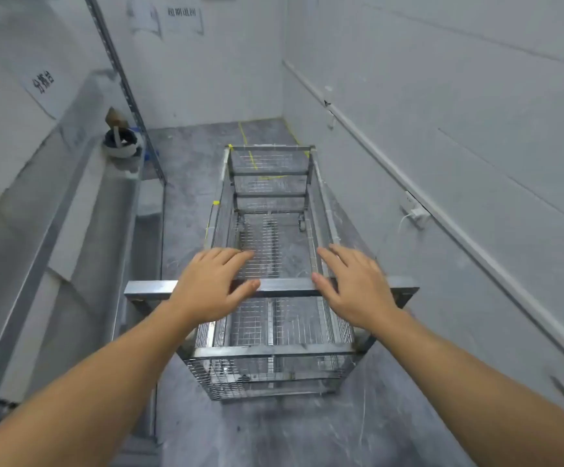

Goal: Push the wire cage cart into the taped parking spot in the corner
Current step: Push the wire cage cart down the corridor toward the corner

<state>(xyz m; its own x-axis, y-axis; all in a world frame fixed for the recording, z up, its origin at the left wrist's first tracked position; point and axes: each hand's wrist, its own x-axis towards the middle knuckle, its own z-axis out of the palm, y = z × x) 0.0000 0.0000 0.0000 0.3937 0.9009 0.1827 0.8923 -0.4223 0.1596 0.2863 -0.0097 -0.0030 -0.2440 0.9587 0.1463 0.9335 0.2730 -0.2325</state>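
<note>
1. Wire cage cart (pixel 270 264) stood on the grey floor (pixel 273 433), long axis running straight away from the camera toward the far corner; its far end pointed at the corner.
2. Cart's far end reached the yellow taped parking spot (pixel 250 153); tape lines showed through the mesh and beyond it, against the back wall. Near end was well short of the tape.
3. Cart sat between a steel tabletop (pixel 71 247) on the left and the right wall (pixel 442 129), near both.
4. Left hand (pixel 211 284) lay palm-down, fingers spread, over the metal handle bar (pixel 287 287); thumb on the bar, not clenched.
5. Right hand (pixel 354 288) was the same: open, flat, thumb touching the bar, fingers extended past it.
6. Neither hand wrapped the bar.
</note>
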